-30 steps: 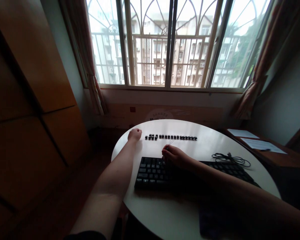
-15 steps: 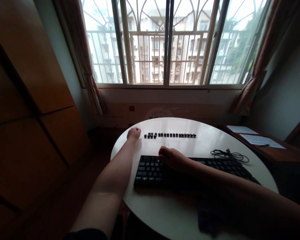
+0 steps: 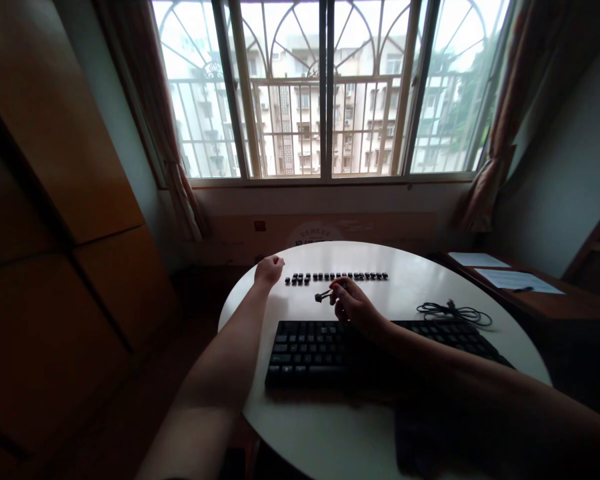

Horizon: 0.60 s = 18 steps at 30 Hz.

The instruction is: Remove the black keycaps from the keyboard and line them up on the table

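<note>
A black keyboard lies on the white round table. Over its back edge, my right hand is closed on a small keycap puller, its thin prongs pointing left. At the prongs' end sits one dark keycap, held above the tabletop. Beyond it, several loose black keycaps stand in a row, doubled up at the left end. My left hand rests as a fist on the table, just left of that row; its inside is hidden.
A coiled black cable lies at the table's right, behind the keyboard. Farther right, a brown desk bears papers and a pen. A barred window is ahead, and a wooden cabinet stands at left.
My right hand has lifted off the keyboard's upper left and moved right and away from me, bringing a keycap with the puller. My left fist stays put. The view has tilted slightly.
</note>
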{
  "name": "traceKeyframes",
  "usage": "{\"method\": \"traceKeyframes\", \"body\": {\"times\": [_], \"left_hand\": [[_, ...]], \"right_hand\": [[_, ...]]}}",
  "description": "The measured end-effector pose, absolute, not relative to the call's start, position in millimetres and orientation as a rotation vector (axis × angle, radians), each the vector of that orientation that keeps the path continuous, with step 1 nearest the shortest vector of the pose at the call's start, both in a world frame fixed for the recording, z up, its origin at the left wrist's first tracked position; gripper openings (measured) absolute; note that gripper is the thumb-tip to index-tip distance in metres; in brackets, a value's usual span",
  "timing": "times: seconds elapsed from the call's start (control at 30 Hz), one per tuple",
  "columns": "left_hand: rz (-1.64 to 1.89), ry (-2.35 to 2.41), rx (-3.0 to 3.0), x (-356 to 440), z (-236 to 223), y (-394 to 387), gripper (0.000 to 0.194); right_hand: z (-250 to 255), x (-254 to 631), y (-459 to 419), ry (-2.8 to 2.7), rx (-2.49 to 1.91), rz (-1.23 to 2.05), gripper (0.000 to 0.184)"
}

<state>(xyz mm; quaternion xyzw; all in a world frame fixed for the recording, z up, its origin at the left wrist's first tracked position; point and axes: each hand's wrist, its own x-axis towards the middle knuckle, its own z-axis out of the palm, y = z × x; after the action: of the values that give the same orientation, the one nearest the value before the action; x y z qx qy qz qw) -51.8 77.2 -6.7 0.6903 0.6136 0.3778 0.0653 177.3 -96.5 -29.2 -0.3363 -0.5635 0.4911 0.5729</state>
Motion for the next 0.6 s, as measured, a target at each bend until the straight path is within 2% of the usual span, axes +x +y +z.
{"method": "traceKeyframes", "body": {"times": [0.3, 0.6], "left_hand": [[1.084, 1.090, 2.510, 14.2, 25.0, 25.2, 0.033], [0.790, 0.864, 2.457, 21.2, 20.0, 14.7, 0.027]], "right_hand": [[-19.4, 186.7, -91.3, -1.071, -0.963, 1.205, 0.026], [-17.8, 186.9, -91.7, -1.077, -0.951, 1.161, 0.024]]}}
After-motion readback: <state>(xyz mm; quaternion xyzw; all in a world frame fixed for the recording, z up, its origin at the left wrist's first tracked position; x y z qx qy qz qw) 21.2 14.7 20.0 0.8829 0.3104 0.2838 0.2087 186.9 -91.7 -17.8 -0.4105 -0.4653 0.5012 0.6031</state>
